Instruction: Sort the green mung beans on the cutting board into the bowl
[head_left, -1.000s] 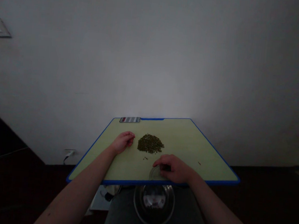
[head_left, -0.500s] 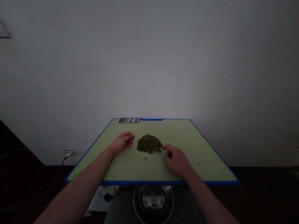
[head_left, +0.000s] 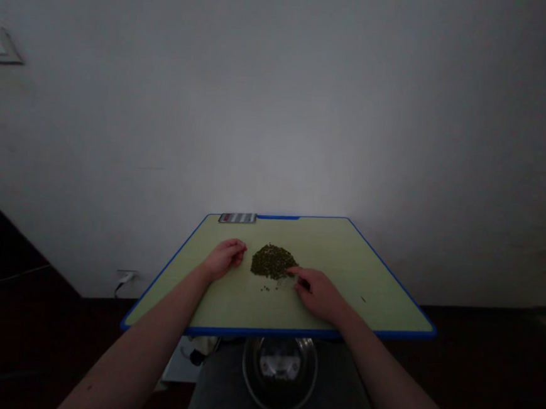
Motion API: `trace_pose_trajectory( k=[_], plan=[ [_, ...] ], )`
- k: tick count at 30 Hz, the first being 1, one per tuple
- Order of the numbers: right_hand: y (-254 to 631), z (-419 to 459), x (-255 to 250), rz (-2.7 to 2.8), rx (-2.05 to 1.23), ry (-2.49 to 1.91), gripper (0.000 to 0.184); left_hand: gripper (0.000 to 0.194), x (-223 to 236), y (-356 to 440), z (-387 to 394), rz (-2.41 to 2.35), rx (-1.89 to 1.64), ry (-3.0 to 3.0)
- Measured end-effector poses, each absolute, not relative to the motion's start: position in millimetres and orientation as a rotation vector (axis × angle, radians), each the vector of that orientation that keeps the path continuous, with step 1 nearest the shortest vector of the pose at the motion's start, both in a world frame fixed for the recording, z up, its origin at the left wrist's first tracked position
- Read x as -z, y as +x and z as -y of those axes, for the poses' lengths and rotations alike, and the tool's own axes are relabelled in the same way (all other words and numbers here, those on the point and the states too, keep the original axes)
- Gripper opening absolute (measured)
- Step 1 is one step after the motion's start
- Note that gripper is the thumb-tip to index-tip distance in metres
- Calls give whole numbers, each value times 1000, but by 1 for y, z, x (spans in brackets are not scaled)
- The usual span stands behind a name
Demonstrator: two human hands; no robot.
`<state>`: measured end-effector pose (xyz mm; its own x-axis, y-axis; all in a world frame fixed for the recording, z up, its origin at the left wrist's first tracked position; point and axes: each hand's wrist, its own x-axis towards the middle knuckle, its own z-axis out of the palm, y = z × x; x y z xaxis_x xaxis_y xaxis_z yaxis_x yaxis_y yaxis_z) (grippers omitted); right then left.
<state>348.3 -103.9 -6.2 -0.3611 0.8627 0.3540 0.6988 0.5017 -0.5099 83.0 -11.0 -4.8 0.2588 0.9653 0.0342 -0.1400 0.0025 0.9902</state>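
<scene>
A small heap of dark green beans (head_left: 272, 261) lies in the middle of a pale green tabletop (head_left: 339, 254) with a blue rim. My left hand (head_left: 224, 257) rests on the table just left of the heap, fingers curled loosely with nothing seen in them. My right hand (head_left: 318, 290) lies at the heap's lower right edge, forefinger stretched out and touching the beans, the other fingers bent. A few loose beans (head_left: 264, 287) lie in front of the heap.
A phone (head_left: 237, 217) lies at the table's far edge against the white wall. A steel bowl (head_left: 279, 372) sits in my lap below the near edge. A wall socket with a plug (head_left: 125, 277) is low on the left. The surroundings are dark.
My right hand left the table's near edge, moved up to the heap's right side, and now touches its lower right edge with the forefinger. The left hand stayed put.
</scene>
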Motion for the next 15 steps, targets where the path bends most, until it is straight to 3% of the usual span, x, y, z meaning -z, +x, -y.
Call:
trace_pose_trajectory(
  k=[15],
  plan=[
    [341, 109, -1, 2370, -389, -1022, 38, 18, 8, 81, 9, -901, -1094, 1250]
  ],
)
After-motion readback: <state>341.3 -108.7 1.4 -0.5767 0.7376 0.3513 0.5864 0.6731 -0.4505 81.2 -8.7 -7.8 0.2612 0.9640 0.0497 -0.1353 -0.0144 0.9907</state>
